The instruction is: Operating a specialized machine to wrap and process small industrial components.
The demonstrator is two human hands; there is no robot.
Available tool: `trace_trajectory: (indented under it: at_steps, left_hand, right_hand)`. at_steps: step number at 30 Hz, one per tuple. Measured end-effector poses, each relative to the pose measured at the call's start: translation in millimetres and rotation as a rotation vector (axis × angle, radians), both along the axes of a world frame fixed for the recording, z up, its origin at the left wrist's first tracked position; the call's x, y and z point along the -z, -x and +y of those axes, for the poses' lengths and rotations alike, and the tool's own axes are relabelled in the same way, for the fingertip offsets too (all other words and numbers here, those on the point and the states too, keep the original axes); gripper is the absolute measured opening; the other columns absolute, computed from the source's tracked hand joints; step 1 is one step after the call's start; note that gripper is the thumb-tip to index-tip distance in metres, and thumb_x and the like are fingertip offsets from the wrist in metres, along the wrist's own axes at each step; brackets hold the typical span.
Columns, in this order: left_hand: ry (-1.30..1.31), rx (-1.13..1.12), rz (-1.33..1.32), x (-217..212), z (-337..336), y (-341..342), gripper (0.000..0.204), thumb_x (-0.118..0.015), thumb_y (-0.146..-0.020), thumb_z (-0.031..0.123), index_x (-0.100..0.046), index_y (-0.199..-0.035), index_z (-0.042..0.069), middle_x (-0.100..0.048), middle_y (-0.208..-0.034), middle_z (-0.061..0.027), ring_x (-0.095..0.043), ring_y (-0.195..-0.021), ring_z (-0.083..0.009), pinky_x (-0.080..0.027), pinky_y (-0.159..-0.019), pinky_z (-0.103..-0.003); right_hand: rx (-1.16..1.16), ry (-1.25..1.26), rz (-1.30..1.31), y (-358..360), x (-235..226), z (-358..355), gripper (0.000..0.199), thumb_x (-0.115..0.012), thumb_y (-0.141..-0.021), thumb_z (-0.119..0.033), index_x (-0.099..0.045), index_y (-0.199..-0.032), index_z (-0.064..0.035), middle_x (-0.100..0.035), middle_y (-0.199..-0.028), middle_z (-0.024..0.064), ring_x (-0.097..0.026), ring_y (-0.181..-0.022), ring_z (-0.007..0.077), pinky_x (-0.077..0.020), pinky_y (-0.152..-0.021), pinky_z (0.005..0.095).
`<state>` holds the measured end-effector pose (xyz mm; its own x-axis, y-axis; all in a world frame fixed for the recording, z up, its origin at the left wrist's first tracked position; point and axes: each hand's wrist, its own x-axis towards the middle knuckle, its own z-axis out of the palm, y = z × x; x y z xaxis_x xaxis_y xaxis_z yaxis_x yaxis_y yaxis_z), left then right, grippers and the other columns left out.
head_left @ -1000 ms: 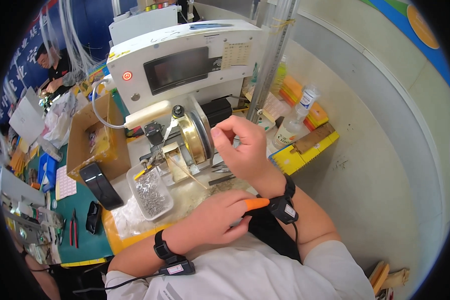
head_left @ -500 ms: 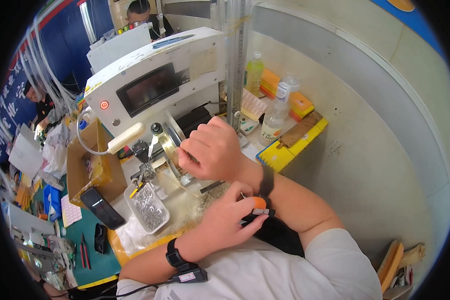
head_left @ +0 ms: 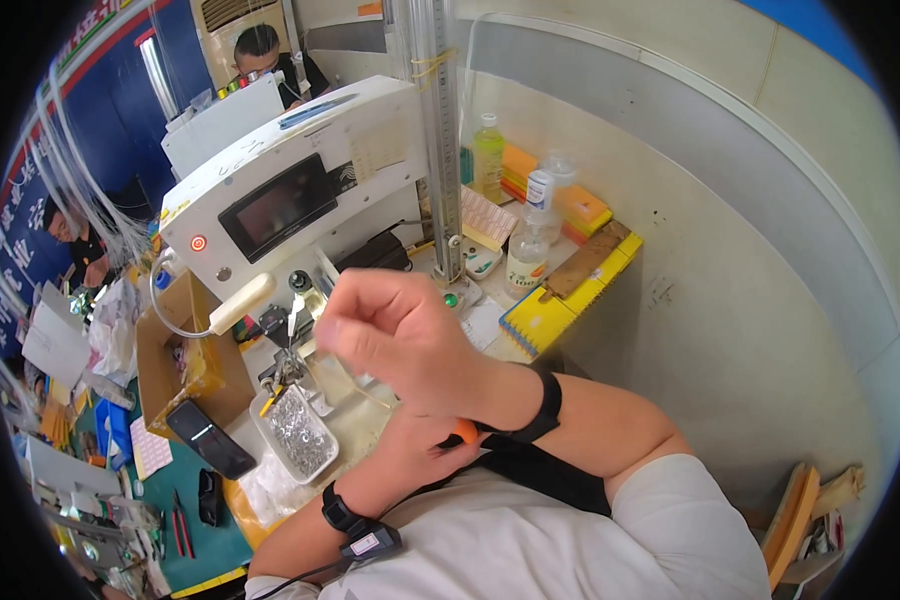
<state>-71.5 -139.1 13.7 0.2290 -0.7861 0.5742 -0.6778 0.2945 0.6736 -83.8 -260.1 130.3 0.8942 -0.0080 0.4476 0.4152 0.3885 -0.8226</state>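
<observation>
My right hand is raised in front of the white machine, its fingers curled into a loose, slightly blurred fist with nothing seen inside. A black strap circles that wrist. Beneath it, my left hand grips a wrist device with an orange part, partly hidden by the right wrist and the fingers. My left wrist wears its own black strapped module with a cable. Behind my hands stands the white machine, with a dark screen and a white-handled lever.
A white tray of small metal parts, a phone and a cardboard box lie left. Red pliers rest on a green mat. Bottles and a yellow block stand right. Two people sit beyond.
The right hand has moved left and down, turning its curled fingers upward. The left hand has shifted slightly left with the wrist device, which is now mostly covered. The view has shifted a little.
</observation>
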Motion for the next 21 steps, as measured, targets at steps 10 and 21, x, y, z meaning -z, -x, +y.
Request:
trace_trajectory:
  at_steps: [10,21]
  left_hand:
    - [-0.155,0.012,0.241,-15.5,14.0,21.1,0.037,-0.08,-0.093,0.012,-0.073,-0.127,0.002,-0.078,-0.123,-0.0107,-0.076,-0.103,-0.0235,-0.061,-0.086,-0.039]
    - [-0.073,0.123,-0.143,-34.3,2.2,-5.3,0.038,-0.077,-0.09,0.014,-0.072,-0.126,0.002,-0.076,-0.128,-0.0112,-0.075,-0.098,-0.0243,-0.059,-0.079,-0.038]
  right_hand:
    - [0.205,0.487,-0.522,18.4,-11.6,17.6,0.017,-0.073,-0.092,-0.015,-0.063,-0.081,-0.0068,-0.053,-0.06,0.0031,-0.054,-0.052,0.0181,-0.04,-0.052,0.0334]
    - [0.12,0.636,-0.663,28.6,9.1,41.6,0.011,-0.075,-0.088,-0.011,-0.065,-0.083,-0.01,-0.058,-0.07,0.003,-0.056,-0.06,0.023,-0.042,-0.057,0.0375]
